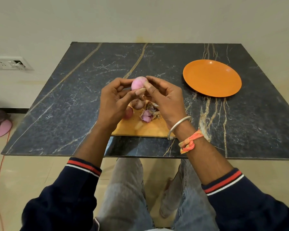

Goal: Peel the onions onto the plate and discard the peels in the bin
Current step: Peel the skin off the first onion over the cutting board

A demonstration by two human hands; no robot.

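left of the hands the dark marble table (60,97) lies bare out to its left edge, and past that edge a white wall socket (10,63) sits on the wall, with an orange cable (0,172) running down over the beige floor. behind the hands the tabletop stays open to its far edge against the pale wall. below the hands a wooden cutting board (145,129) rests near the table's front edge; on it sit two unpeeled onions (137,104), partly hidden by the left hand, and just right of them a heap of peels (149,112). the left hand (113,100) is raised above the board, fingers curled and closed on a pink peeled onion (138,83). the right hand (163,95) closes on the same onion from the other side, thumb pressed to its skin, a metal bangle (178,126) on the wrist. right of the hands, well apart, an orange plate (212,77) lies with open tabletop around it, up to the right edge.
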